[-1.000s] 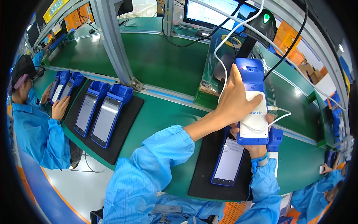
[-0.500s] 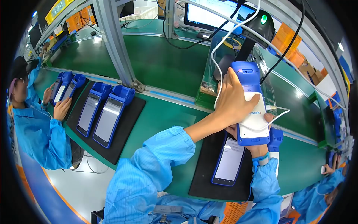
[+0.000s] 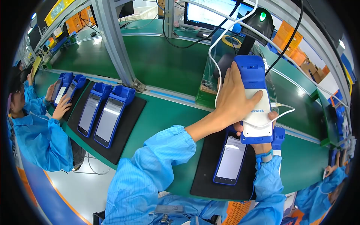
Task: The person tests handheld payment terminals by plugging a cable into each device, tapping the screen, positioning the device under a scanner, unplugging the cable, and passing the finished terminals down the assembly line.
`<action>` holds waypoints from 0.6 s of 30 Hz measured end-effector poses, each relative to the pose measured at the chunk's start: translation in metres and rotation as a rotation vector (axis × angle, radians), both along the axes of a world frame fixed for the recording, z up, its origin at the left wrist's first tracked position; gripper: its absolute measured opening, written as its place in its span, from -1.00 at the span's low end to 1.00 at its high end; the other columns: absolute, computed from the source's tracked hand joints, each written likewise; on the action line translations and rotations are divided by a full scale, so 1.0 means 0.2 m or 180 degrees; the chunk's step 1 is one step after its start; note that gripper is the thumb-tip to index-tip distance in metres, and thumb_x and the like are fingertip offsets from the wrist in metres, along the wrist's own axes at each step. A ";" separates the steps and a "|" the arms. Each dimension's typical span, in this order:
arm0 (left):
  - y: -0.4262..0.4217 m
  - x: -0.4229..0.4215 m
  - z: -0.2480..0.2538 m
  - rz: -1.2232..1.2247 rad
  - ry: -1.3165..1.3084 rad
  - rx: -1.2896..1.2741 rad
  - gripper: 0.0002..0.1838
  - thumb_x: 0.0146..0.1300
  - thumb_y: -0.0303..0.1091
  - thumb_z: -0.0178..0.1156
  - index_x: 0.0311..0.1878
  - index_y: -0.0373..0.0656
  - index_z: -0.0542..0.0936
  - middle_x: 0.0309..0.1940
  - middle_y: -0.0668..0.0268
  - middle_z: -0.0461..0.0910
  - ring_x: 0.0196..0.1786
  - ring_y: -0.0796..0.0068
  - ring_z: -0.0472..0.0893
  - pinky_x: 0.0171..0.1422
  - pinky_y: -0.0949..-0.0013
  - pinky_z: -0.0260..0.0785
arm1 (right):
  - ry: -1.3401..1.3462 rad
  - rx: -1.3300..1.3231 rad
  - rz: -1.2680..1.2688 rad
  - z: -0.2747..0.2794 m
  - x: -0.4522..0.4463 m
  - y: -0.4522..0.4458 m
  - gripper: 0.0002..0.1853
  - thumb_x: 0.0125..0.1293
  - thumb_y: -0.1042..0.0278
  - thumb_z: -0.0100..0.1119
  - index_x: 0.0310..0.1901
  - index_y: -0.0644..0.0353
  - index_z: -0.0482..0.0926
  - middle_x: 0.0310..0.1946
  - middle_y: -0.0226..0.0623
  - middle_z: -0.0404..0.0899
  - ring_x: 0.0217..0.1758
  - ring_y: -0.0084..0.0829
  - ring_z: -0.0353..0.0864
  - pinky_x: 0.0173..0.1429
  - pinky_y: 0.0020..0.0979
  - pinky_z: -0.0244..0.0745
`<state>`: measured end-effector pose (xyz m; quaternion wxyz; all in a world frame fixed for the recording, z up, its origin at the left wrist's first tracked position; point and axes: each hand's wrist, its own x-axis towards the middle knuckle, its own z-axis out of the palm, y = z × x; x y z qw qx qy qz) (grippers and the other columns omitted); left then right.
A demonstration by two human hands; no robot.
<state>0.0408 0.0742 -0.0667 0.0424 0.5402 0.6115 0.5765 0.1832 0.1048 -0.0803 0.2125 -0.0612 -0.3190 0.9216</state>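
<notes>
Held up off the table in both hands is a blue-and-white handheld payment terminal [image 3: 258, 127], its back with printed lettering facing me. My left hand [image 3: 234, 97] grips its left edge, thumb lying across the white back. From behind and below, my right hand [image 3: 272, 119] holds the lower part; most of that palm is hidden. A white cable [image 3: 288, 108] runs at the terminal's right side and loops over its lower back. Beneath, another terminal [image 3: 229, 159] lies screen up on a black mat [image 3: 202, 176]. Part of a further blue-and-white terminal [image 3: 278, 138] shows behind my right wrist.
Two terminals [image 3: 108, 122] lie on a left mat [image 3: 129, 123]. A co-worker [image 3: 41, 131] handles devices at far left; another person's sleeve [image 3: 322, 191] shows at lower right. A barcode scanner [image 3: 258, 24] on a stand, hanging cables and a metal post [image 3: 112, 41] rise over the bench.
The held terminal has turned slightly, and more of my right fingers shows at its lower edges. My left hand keeps its hold. The co-worker at left has shifted their head and a hand.
</notes>
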 end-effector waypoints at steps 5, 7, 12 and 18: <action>-0.02 0.00 0.02 -0.0024 0.0055 -0.0036 0.08 0.06 -0.04 0.30 0.38 -0.54 -0.10 0.28 -0.23 0.21 0.35 -0.12 0.26 0.44 -0.22 -0.16 | 0.0211 -0.0049 0.0168 -0.01 0.00 0.01 -0.11 -0.16 -0.07 0.15 0.16 0.48 0.29 -0.19 0.17 0.47 -0.33 0.06 0.53 -0.28 0.00 0.55; -0.02 0.01 0.03 0.0089 0.0199 0.0008 0.09 0.06 -0.03 0.31 0.38 -0.54 -0.10 0.31 -0.25 0.16 0.37 -0.14 0.21 0.45 -0.21 -0.18 | 0.0290 -0.0056 0.0235 -0.02 0.00 0.01 -0.09 -0.17 -0.07 0.16 0.17 0.48 0.27 -0.18 0.17 0.46 -0.32 0.07 0.53 -0.28 0.01 0.55; -0.04 0.01 0.03 0.0087 0.0202 0.0069 0.09 0.05 -0.04 0.32 0.38 -0.54 -0.11 0.32 -0.29 0.11 0.40 -0.18 0.15 0.45 -0.18 -0.16 | 0.0499 -0.0299 0.0334 -0.03 0.00 0.00 -0.08 -0.19 -0.09 0.18 0.18 0.44 0.27 -0.14 0.14 0.44 -0.35 0.01 0.49 -0.28 -0.02 0.51; -0.05 0.03 0.03 -0.0043 0.0022 0.0244 0.08 0.02 -0.15 0.36 0.39 -0.50 -0.11 0.32 -0.29 0.09 0.37 -0.23 0.14 0.44 -0.04 -0.03 | 0.0479 -0.0211 0.0370 -0.06 0.00 0.02 -0.08 -0.20 -0.08 0.21 0.17 0.43 0.27 -0.16 0.12 0.44 -0.34 -0.01 0.49 -0.26 -0.03 0.51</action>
